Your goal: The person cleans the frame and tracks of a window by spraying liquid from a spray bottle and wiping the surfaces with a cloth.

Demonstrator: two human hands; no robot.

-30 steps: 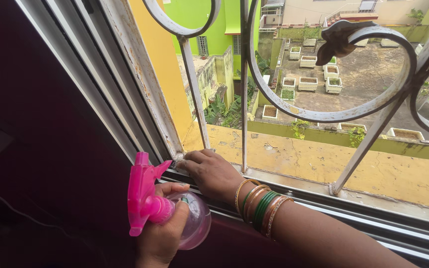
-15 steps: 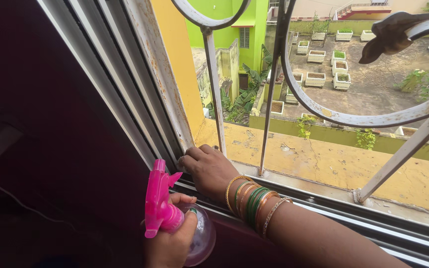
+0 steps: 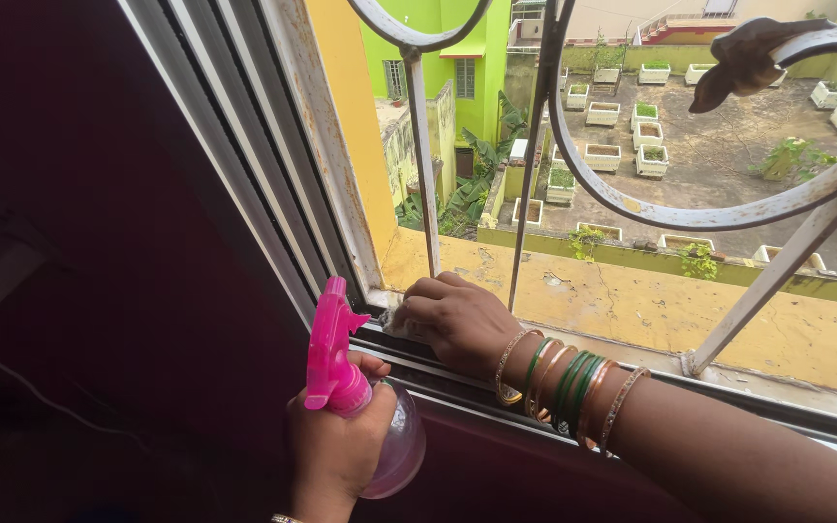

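Cloth [image 3: 394, 323], small and pale, mostly hidden, sits at the left corner of the window track [image 3: 573, 387], pressed under the right hand [image 3: 457, 324], fingers curled down over it; bangles [image 3: 564, 387] stack at that wrist. Left hand [image 3: 336, 441] clasps a spray bottle [image 3: 360, 426] just below the sill, fist closed round its neck, pink trigger head up, clear body below. Curved metal grille [image 3: 632, 208] stands outside the track; beyond, a yellow ledge [image 3: 632, 300] and a rooftop with planter boxes. Risk, as judged: cloth pushed past the track edge could drop outside through the grille; bangles may scrape or catch on the rail.
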